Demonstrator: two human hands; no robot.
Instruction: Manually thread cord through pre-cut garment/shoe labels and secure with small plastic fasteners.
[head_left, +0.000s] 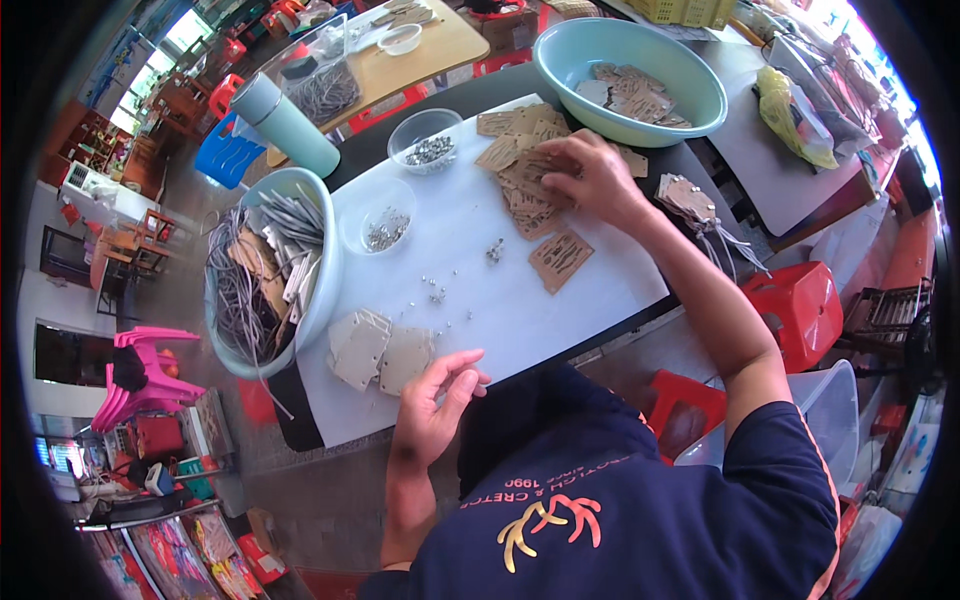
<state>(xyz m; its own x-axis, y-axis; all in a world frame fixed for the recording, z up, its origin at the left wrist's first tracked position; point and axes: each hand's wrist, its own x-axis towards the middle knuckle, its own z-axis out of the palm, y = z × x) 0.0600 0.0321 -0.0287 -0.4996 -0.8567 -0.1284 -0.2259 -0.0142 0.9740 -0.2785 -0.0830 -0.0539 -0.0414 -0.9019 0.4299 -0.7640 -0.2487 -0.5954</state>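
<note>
Right hand [600, 182] is at the pile of flat brown cardboard cards with dark print [515, 190], thumb and forefinger spread a bit; can't tell whether it grips a card. Left hand [432, 408] half-curled, narrow gap between thumb and forefinger, nothing visible in it; it's just beside overlapping grey-beige cards [358, 348]. Single brown printed card [561, 262] lies just below the right hand, nearer the body. Small heap of shiny metal bits [495, 250] sits between the hands; more are scattered ahead of the left hand. Farther ahead of it: shallow clear plastic dish [352, 222] and deeper clear plastic bowl [408, 168], both holding metal bits. Pale-green round plastic tub [560, 92] with more brown cards is beyond the right hand. Light-blue plastic tub [325, 285] of grey cords is off left of the left hand. White sheet [540, 335] underlies the work.
</note>
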